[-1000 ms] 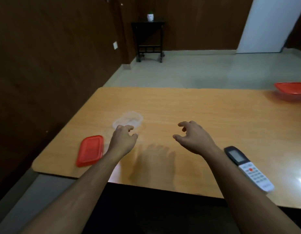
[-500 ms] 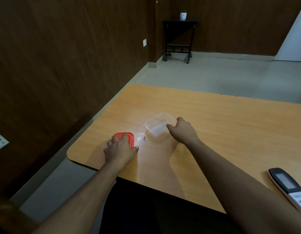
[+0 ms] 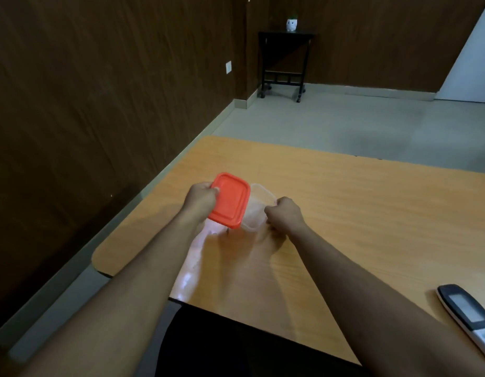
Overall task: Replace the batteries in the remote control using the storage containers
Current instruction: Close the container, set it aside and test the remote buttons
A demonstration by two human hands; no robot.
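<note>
Red lid [image 3: 229,200], tilted, pinched at its left edge by the left hand [image 3: 199,198], overlaps the clear container [image 3: 256,210] gripped by the right hand [image 3: 283,214] above the table [image 3: 372,213].

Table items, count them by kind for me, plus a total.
Red lid: 1
Clear container: 1
Remote control: 1
Total: 3

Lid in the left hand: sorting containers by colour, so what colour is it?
Orange-red, plain; the lid shows clearly in the head view, its only view.
</note>
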